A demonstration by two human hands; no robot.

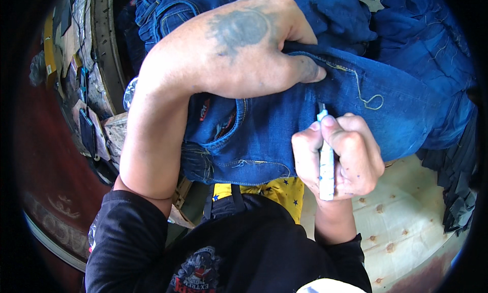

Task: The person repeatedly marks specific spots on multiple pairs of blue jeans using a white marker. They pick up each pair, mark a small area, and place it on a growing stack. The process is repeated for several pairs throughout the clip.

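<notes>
A pair of dark blue jeans (274, 125) lies spread across my lap, its pocket opening and stitched seams showing. My left hand (249, 49) reaches over from the left and is closed on the denim, thumb pressed near a folded edge; its other fingertips are mostly hidden. In my right hand (351, 153), below the left thumb, is a slim white-and-blue handled tool (326, 176) with a thin metal tip. That tip points away from me and meets or nearly meets the denim; contact is unclear. A loose yellowish thread (360, 87) curls on the jeans right of my left thumb.
More denim garments (422, 33) are heaped at the back and far right. On the left, a worn wooden-and-metal stand (101, 49) carries a phone-like dark object (87, 133). A pale dotted sheet (401, 227) lies at lower right, beside dark hanging cloth (460, 191).
</notes>
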